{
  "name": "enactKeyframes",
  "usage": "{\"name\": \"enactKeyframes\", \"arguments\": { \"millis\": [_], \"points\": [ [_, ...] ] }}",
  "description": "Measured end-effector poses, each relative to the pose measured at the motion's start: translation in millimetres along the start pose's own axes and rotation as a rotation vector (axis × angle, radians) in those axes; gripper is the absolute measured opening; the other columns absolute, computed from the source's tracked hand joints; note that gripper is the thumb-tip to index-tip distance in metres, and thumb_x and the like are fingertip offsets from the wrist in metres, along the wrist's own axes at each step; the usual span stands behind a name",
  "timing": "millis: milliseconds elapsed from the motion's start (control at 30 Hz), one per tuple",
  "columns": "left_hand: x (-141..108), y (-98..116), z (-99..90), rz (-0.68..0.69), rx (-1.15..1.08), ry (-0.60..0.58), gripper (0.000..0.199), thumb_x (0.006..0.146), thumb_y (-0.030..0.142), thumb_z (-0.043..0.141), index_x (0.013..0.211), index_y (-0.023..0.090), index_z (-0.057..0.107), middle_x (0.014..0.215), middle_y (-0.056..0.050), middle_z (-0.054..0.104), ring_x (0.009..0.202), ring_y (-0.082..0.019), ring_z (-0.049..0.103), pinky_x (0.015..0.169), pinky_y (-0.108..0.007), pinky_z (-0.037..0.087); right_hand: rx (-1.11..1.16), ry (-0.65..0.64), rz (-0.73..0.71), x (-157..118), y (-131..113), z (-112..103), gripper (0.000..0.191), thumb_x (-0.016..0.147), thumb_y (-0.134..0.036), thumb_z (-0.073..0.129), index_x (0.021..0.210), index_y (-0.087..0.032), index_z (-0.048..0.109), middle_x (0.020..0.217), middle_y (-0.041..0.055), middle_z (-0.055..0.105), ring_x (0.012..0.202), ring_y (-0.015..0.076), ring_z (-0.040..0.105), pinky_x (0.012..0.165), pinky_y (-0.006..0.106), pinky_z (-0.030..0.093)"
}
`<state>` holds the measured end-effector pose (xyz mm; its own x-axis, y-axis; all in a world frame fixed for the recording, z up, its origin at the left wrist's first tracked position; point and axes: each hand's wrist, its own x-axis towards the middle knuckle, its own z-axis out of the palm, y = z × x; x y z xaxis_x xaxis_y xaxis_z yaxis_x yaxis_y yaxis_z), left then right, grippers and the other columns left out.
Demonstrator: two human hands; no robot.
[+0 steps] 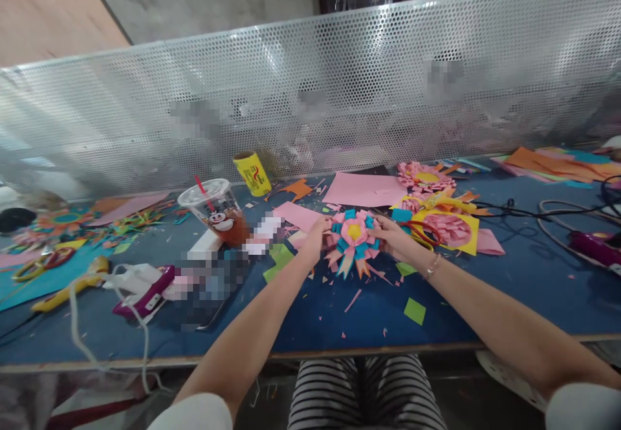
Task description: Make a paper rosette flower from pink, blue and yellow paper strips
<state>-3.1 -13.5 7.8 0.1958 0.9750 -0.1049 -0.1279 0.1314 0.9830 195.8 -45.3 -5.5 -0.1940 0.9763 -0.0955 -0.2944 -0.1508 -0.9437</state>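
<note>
A paper flower (354, 231) in pink and blue, with a yellow centre and pointed ribbon-like tails, is held between my two hands just over the blue table. My left hand (317, 239) grips its left edge, the fingertips partly behind the petals. On the opposite edge, the fingers of my right hand (392, 236) are closed on the petals. Scissors (421, 233) with red and yellow handles lie just behind my right hand. Beyond them are more paper flowers, one pink (424, 176) and one on yellow paper (451, 229). Green paper squares (414, 311) lie near my right forearm.
A plastic cup with a drink (218, 213) and a yellow tube (252, 173) stand left of centre. A purple glue gun (145, 294), a yellow-handled tool (72, 284) and cords lie at left. A perforated metal screen (310, 94) runs along the back.
</note>
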Motion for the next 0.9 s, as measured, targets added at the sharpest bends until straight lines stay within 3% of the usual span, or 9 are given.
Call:
{"name": "enactKeyframes", "arguments": {
  "millis": [67,133,300,533,633,733,833,900],
  "points": [
    [0.7,0.5,-4.1,0.072,0.082,0.091,0.025,0.058,0.023,0.053,0.083,0.019,0.054,0.078,0.000,0.058,0.058,-0.010,0.053,0.045,-0.019,0.040,0.016,-0.032,0.031,-1.6,1.4,-0.8,0.045,0.061,-0.023,0.076,0.100,-0.027,0.055,0.086,-0.0036,0.065,0.062,0.0098,0.062,0.053,0.023,0.054],
    [1.1,0.1,-6.2,0.057,0.077,0.106,0.025,0.059,0.025,0.054,0.084,0.020,0.057,0.080,0.000,0.059,0.062,-0.011,0.054,0.049,-0.019,0.042,0.008,-0.039,0.044,-3.1,2.4,-1.7,0.047,0.063,-0.025,0.075,0.105,-0.029,0.055,0.092,-0.0033,0.065,0.067,0.0107,0.063,0.055,0.023,0.054],
    [-1.3,1.7,-3.0,-0.148,-0.129,0.039,0.028,0.058,0.032,0.058,0.082,0.020,0.056,0.071,0.001,0.056,0.060,-0.014,0.056,0.054,-0.026,0.048,0.027,-0.047,0.015,-6.5,1.3,-2.3,0.054,0.063,-0.022,0.073,0.113,-0.032,0.054,0.100,-0.0028,0.066,0.080,0.0141,0.065,0.063,0.025,0.054],
    [-2.0,6.3,-0.3,-0.212,-0.160,-0.012,0.012,0.059,0.026,0.055,0.065,0.017,0.051,0.062,-0.001,0.053,0.055,-0.014,0.054,0.052,-0.027,0.048,0.040,-0.016,0.038,-5.7,4.4,-1.2,0.054,0.062,-0.020,0.073,0.112,-0.032,0.055,0.097,-0.0020,0.065,0.077,0.0136,0.064,0.061,0.024,0.053],
    [-0.1,2.2,-3.2,-0.238,-0.124,-0.028,0.017,0.056,0.023,0.061,0.070,0.018,0.053,0.063,0.001,0.053,0.053,-0.012,0.051,0.052,-0.026,0.047,0.018,-0.007,0.038,-2.8,7.8,-3.7,0.051,0.065,-0.021,0.072,0.112,-0.031,0.054,0.096,-0.0025,0.064,0.075,0.0116,0.062,0.060,0.022,0.052],
    [2.6,-4.1,-5.8,-0.216,0.020,-0.008,0.026,0.054,0.022,0.069,0.075,0.019,0.054,0.060,0.004,0.051,0.051,-0.010,0.047,0.052,-0.023,0.045,-0.015,0.010,0.045,-0.7,9.6,-6.3,0.050,0.065,-0.023,0.072,0.111,-0.030,0.053,0.099,-0.0018,0.064,0.077,0.0126,0.063,0.061,0.024,0.053],
    [2.8,-5.9,-4.8,-0.185,0.125,0.057,0.024,0.061,0.030,0.068,0.075,0.019,0.052,0.062,0.003,0.051,0.053,-0.010,0.048,0.053,-0.023,0.043,-0.036,0.017,0.036,0.4,10.4,-7.9,0.049,0.064,-0.024,0.073,0.109,-0.028,0.054,0.099,-0.0013,0.064,0.079,0.0139,0.063,0.064,0.026,0.054],
    [-4.9,0.2,-1.5,-0.055,0.122,0.142,0.021,0.069,0.035,0.064,0.080,0.019,0.054,0.073,0.000,0.056,0.063,-0.013,0.053,0.059,-0.025,0.045,-0.044,0.020,0.025,1.4,11.6,-8.7,0.049,0.064,-0.025,0.073,0.109,-0.028,0.054,0.098,-0.0009,0.064,0.080,0.0144,0.063,0.065,0.027,0.054]
  ]
}}
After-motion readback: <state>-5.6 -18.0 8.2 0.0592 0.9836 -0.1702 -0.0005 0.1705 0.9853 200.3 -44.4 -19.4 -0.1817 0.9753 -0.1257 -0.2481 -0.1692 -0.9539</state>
